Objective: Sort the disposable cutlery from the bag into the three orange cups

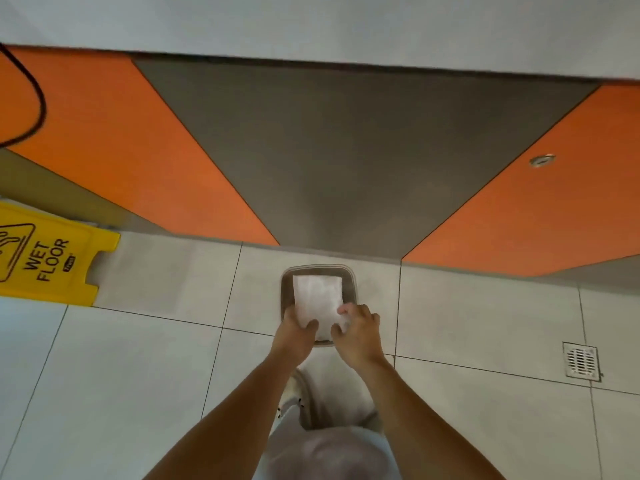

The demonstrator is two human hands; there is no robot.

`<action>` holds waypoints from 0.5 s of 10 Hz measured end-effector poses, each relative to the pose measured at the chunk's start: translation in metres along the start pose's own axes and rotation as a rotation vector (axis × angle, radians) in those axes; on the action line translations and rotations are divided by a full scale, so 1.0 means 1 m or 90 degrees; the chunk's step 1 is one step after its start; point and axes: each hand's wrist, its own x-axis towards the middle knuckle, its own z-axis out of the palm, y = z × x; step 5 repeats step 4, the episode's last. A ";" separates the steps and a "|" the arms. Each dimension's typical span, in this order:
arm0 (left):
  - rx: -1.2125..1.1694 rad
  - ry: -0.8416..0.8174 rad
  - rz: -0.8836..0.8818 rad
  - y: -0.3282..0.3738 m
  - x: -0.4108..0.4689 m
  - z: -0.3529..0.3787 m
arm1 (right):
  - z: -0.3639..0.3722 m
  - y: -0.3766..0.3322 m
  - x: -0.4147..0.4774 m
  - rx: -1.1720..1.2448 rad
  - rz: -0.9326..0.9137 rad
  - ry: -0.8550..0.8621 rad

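Note:
A white bag (317,299) lies in a clear rectangular container (287,275) that I hold out over the tiled floor. My left hand (298,332) grips the bag's near left corner, thumb on top. My right hand (356,332) pinches its near right edge with curled fingers. What is inside the bag cannot be made out. No orange cups are in view.
An orange and grey counter front (346,161) rises just ahead, under a pale countertop edge (311,26). A yellow wet-floor sign (48,261) lies at the left, a black cable (38,98) hangs above it. A floor drain (581,361) sits at the right. My shoe (298,393) is below the hands.

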 end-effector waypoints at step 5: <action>0.188 0.022 0.033 -0.008 0.016 -0.015 | -0.002 -0.014 0.002 -0.291 -0.058 -0.115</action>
